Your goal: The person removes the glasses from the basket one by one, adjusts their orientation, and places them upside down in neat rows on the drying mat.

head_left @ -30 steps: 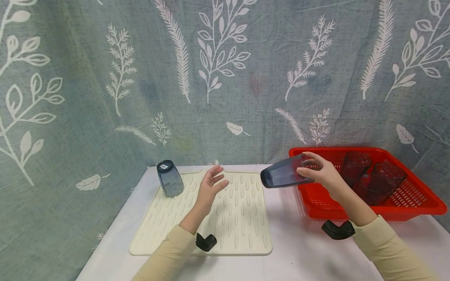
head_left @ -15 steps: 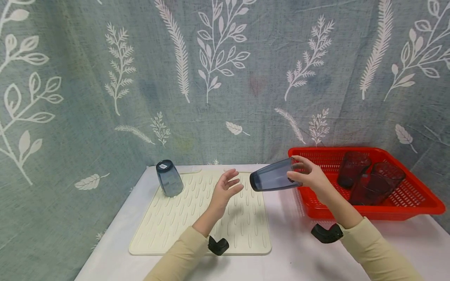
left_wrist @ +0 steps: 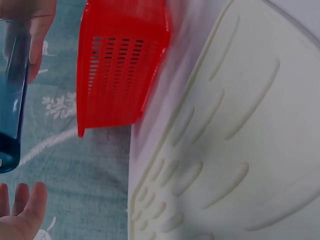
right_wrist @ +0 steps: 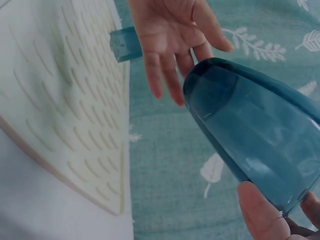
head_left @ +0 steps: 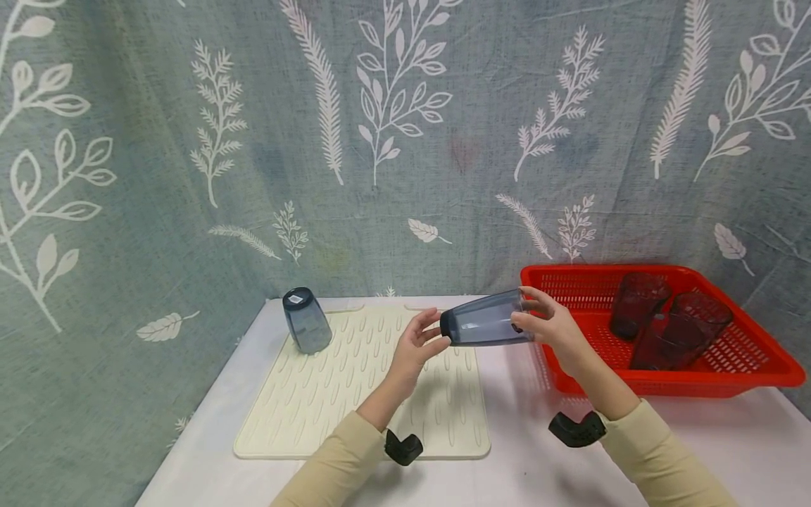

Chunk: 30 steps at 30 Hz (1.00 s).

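Observation:
A blue-tinted drinking glass (head_left: 484, 320) is held in the air, lying nearly sideways with its thick base to the left. My right hand (head_left: 557, 334) grips it near the rim, thumb on the near side. At the base end is my left hand (head_left: 412, 348), its fingers extended and spread around the base. In the left wrist view a small gap shows between the left fingertips (left_wrist: 35, 197) and the glass. Beneath lies a cream ridged drying mat (head_left: 355, 401). Another blue glass (head_left: 308, 325) stands upside down on the mat's far left corner.
To the right stands a red perforated plastic basket (head_left: 709, 387) with glasses (head_left: 684, 327) inside, looking dark through the red. A white cloth (head_left: 519, 465) covers the table. Behind and at the left hangs a grey-green leaf-patterned curtain (head_left: 469, 211).
My right hand has carried the glass leftward, away from the basket and towards the mat. My left hand has moved right, up to the base of the glass.

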{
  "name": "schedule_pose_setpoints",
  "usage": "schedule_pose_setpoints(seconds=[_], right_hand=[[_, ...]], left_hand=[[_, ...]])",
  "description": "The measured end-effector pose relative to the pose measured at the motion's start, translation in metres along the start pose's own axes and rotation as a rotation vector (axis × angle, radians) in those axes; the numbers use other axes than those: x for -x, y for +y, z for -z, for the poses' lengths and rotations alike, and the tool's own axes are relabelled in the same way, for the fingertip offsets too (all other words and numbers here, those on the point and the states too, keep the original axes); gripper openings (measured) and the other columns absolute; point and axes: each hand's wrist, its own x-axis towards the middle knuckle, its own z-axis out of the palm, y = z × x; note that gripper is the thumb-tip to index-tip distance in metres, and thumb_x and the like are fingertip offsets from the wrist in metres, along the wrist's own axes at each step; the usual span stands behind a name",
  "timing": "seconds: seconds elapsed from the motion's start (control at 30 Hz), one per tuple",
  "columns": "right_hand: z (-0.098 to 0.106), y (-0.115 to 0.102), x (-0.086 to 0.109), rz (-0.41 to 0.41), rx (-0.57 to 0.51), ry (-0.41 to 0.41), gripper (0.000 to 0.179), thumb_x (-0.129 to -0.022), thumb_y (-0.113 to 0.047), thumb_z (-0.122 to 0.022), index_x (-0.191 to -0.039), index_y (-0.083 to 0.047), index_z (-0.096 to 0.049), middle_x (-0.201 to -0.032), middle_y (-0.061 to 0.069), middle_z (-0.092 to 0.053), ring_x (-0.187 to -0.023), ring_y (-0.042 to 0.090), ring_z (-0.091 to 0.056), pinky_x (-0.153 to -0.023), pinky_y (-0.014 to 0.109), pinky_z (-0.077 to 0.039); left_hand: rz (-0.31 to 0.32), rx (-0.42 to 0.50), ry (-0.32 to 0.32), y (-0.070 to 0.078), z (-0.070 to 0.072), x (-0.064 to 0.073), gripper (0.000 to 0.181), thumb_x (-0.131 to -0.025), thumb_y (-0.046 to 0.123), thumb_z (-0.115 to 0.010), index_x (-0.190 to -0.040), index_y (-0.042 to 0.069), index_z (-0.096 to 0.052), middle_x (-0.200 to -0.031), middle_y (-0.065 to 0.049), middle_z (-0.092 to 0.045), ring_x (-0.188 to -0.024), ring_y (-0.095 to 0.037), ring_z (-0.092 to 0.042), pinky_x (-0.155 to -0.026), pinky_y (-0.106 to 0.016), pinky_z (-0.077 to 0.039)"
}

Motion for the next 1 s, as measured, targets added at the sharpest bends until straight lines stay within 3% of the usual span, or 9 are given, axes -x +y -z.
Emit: schedule_pose_setpoints(seconds=[0.37,0.7,0.83,1.0], right_hand=[[-0.007,0.003,-0.002,-0.024,-0.094,-0.012,0.068,-0.087,-0.027,-0.057,-0.145,-0.013,-0.024,-0.141,0.02,-0.029,-0.12,0.037,-0.037,-0.101,0.056,-0.031],[-0.012,-0.001,0.002,-0.018,-0.219,-0.025,0.066,-0.088,-0.022,-0.051,-0.145,-0.009,-0.021,-0.145,0.02,-0.024,-0.124,0.036,-0.033,-0.104,0.055,-0.029],[-0.014,0.0,0.002,-0.005,-0.251,-0.031,0.066,-0.088,-0.02,-0.05,-0.146,-0.009,-0.02,-0.143,0.021,-0.027,-0.119,0.032,-0.038,-0.103,0.052,-0.033],[-0.017,0.003,0.001,0.028,-0.307,-0.055,0.067,-0.089,-0.02,-0.051,-0.146,-0.007,-0.018,-0.135,0.017,-0.035,-0.103,0.016,-0.051,-0.091,0.035,-0.046]], left_hand=[[0.022,0.012,-0.042,-0.001,-0.002,-0.001,0.062,-0.084,0.014,-0.066,-0.138,0.01,-0.037,-0.126,-0.01,-0.045,-0.105,-0.013,-0.05,-0.087,-0.023,-0.045],[0.022,0.097,-0.119,0.003,-0.002,-0.003,0.074,-0.081,0.018,-0.068,-0.142,0.014,-0.027,-0.136,-0.01,-0.04,-0.111,-0.013,-0.051,-0.088,-0.024,-0.047],[0.021,0.115,-0.125,0.005,-0.002,-0.003,0.075,-0.08,0.019,-0.07,-0.142,0.015,-0.028,-0.135,-0.011,-0.041,-0.109,-0.011,-0.053,-0.087,-0.024,-0.048],[0.026,0.145,-0.141,0.004,-0.002,-0.002,0.081,-0.077,0.028,-0.073,-0.142,0.014,-0.027,-0.131,-0.009,-0.044,-0.106,-0.011,-0.054,-0.087,-0.027,-0.049]])
